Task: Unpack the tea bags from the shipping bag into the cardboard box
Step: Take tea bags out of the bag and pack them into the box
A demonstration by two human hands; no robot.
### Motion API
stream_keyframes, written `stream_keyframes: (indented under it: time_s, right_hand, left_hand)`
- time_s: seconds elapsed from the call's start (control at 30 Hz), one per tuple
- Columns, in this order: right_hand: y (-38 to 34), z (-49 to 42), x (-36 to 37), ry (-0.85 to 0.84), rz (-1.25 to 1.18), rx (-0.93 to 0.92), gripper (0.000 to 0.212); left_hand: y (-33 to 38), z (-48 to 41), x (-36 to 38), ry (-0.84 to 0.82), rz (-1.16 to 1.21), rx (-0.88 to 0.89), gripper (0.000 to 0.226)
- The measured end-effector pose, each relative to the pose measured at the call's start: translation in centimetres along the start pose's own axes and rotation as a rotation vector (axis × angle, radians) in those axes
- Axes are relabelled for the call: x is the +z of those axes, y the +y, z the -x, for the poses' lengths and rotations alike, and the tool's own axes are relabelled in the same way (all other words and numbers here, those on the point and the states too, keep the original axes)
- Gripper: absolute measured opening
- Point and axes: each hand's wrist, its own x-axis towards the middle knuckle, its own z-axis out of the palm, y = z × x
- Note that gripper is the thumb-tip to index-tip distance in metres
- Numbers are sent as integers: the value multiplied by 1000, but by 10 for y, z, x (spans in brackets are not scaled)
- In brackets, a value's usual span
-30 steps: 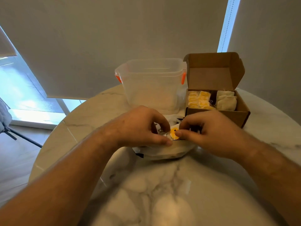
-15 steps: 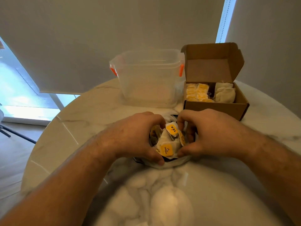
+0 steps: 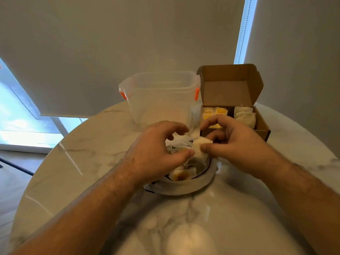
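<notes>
Before the cardboard box (image 3: 263,133), right hand (image 3: 237,144) pinches a tea bag (image 3: 199,145) from the shipping bag (image 3: 184,186). Left hand (image 3: 156,153) curled, hold unclear. Next: lift it into the box.

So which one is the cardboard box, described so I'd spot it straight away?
On the round marble table, look at the far side, where two containers stand side by side. The box is the right one, next to the clear plastic tub. It alone is brown cardboard, its lid flipped up, with yellow and white tea bags inside.
</notes>
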Motion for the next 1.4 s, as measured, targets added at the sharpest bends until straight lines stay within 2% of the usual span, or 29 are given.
stream_keyframes:
  time_s: [0.1,0.17,0.3,0.4,0.57,0.7,0.83,0.93,1.0,1.1,1.23,1.4]
  right_hand:
    - [-2,-1,-4,70,-293,30,22]
    - [-3,-1,-6,115,-381,44,13]
    - [-8,0,-13,73,-407,55,24]
    - [-17,-2,-27,93,-277,32,34]
    - [-24,-15,-52,243,259,-87,25]
    - [-16,-28,-61,220,349,-42,14]
    - [-10,-35,-78,298,371,-12,15]
    - [-6,-39,-92,377,354,22,12]
    - [-1,-42,-97,401,429,62,10]
    - [5,-46,-99,371,530,127,6]
    - [11,-54,-100,339,539,185,6]
    - [15,-69,-106,211,624,301,2]
  left_hand:
    - [13,-3,7,95,-68,85,58]
    - [18,-5,13,135,-169,179,56]
    - [25,-20,18,173,-194,223,35]
    - [29,-34,19,159,-63,170,19]
    - [34,-61,29,61,226,-12,12]
    - [29,-80,39,14,300,-63,12]
    - [18,-85,45,45,206,-71,17]
    - [11,-85,49,4,-25,-3,24]
    - [7,-86,50,0,-133,66,24]
    - [3,-85,51,-6,-199,114,22]
    - [3,-83,53,-15,-241,144,20]
    - [1,-82,53,-19,-233,151,21]
